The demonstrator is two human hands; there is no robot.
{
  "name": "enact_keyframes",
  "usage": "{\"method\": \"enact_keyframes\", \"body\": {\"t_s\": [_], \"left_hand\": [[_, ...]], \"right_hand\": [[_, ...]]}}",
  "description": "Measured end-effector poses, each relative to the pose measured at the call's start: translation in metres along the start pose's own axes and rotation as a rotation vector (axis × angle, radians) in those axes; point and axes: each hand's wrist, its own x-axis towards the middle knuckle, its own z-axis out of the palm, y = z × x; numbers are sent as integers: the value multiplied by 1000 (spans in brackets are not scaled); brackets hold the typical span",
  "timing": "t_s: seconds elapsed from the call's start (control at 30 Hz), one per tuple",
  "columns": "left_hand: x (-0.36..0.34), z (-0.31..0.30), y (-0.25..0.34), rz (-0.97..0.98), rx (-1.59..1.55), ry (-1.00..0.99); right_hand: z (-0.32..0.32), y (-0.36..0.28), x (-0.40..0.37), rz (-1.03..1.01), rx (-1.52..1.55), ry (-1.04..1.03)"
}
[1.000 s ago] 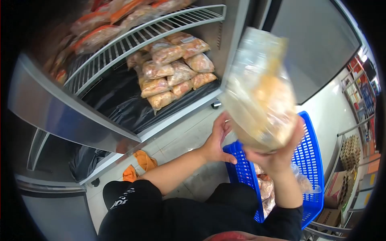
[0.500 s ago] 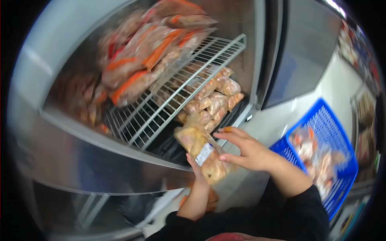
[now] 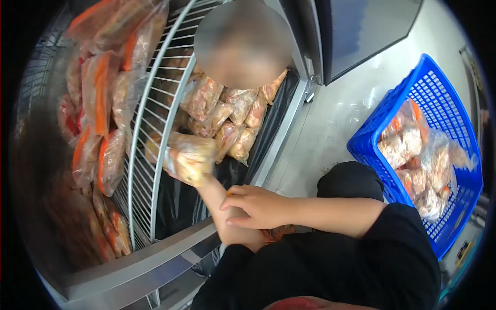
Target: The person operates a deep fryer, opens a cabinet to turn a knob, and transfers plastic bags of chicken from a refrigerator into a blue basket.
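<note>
A clear bag of pale yellowish chicken (image 3: 188, 156) is just inside the freezer, under the edge of the wire shelf (image 3: 164, 124). My left hand (image 3: 207, 185) holds it from below, with the fingers mostly hidden behind the bag. Beyond it, several similar bags of meat (image 3: 227, 116) lie stacked on the black-lined freezer floor (image 3: 181, 194). My right hand (image 3: 253, 206) reaches across my left forearm, its fingers apart and nothing in them.
Orange-striped bags of frozen meat (image 3: 103, 98) fill the upper shelf on the left. To the right, a blue plastic basket (image 3: 369, 139) on the floor holds several bagged pieces. The freezer door (image 3: 367, 36) stands open. A blurred oval covers part of the view.
My left hand has carried the bag of chicken away from my body and into the freezer's lower space. My right hand has come off the bag and is now over my left forearm.
</note>
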Motion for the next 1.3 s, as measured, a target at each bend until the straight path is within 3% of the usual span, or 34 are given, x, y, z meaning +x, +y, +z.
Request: {"method": "enact_keyframes", "body": {"t_s": [0.13,0.23,0.47,0.63,0.73,1.3], "left_hand": [[70,12,11,80,184,49],[125,18,18,105,296,59],[238,23,6,73,438,-12],[295,30,-9,35,490,-82],[309,39,-9,39,517,-97],[319,62,3,85,612,-99]], "right_hand": [[-22,34,14,176,-110,-261],[-46,48,16,145,-439,-339],[-66,54,13,191,-152,-329],[-66,57,13,299,-305,-350],[-70,58,13,329,-343,-435],[-82,55,21,259,-295,-371]]}}
